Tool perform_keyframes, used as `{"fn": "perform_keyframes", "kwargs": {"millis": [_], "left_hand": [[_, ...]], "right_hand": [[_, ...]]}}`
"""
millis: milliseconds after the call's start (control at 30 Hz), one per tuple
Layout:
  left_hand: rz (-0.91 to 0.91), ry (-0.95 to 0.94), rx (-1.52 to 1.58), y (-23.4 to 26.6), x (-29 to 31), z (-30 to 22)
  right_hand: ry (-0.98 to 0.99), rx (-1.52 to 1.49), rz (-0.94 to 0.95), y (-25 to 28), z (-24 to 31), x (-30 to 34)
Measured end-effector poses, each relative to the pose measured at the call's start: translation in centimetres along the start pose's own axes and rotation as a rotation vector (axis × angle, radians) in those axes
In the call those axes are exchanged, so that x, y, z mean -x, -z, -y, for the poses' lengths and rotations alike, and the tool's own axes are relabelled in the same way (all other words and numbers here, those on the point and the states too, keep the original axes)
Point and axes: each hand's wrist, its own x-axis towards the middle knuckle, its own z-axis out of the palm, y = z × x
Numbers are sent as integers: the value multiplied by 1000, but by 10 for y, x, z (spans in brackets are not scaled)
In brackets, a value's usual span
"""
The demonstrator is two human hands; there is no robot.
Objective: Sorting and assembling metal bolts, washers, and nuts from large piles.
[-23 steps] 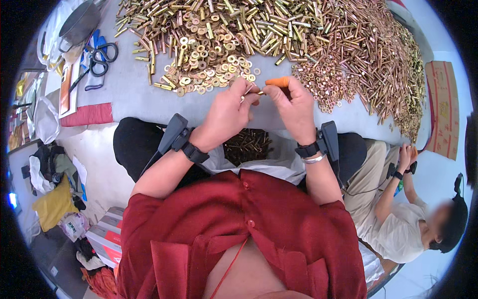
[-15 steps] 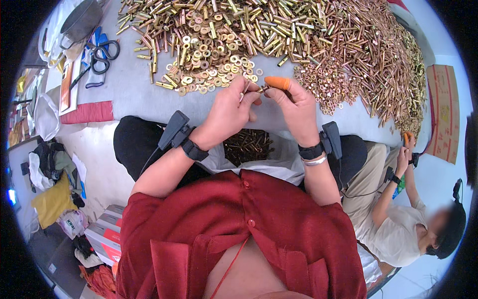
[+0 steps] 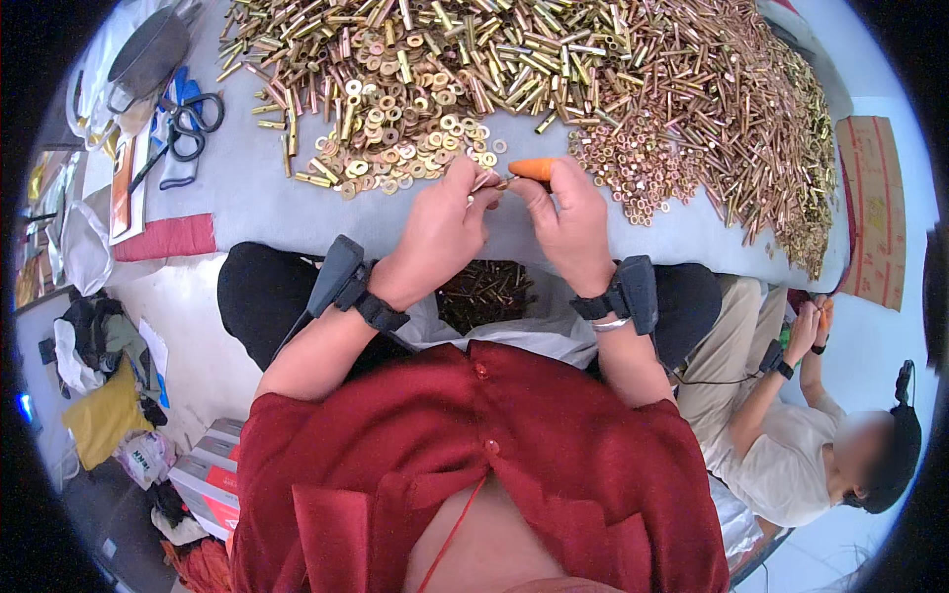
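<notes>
Both hands meet in front of my chest, just past the table's near edge. My left hand is closed, pinching small metal fasteners whose exact kind is partly hidden by the fingers. My right hand, with an orange finger cot on one finger, pinches at the end of the same small metal piece. Close beyond the left hand lie flat brass-coloured washers. Small nuts are heaped beyond the right hand. Behind them spreads a large pile of metal sleeves.
An open white sack between my knees holds dark bolts. Scissors, a glove and a dark pan lie at the far left. A co-worker sits at the right, beside a flattened cardboard piece.
My hands stay together at the small metal piece, the right fingertips slightly shifted on it. The co-worker's hands have drawn back from the parts pile toward their lap.
</notes>
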Motion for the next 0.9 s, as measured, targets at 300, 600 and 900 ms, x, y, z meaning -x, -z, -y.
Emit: {"fn": "perform_keyframes", "kwargs": {"millis": [300, 600, 900], "left_hand": [[-47, -20, 74, -7, -2, 8], [-15, 186, 342, -2, -6, 0], [-49, 34, 109, -6, -4, 2]], "right_hand": [[188, 274, 77, 3, -4, -13], [39, -105, 75, -2, -3, -16], [70, 163, 24, -4, -6, -16]]}}
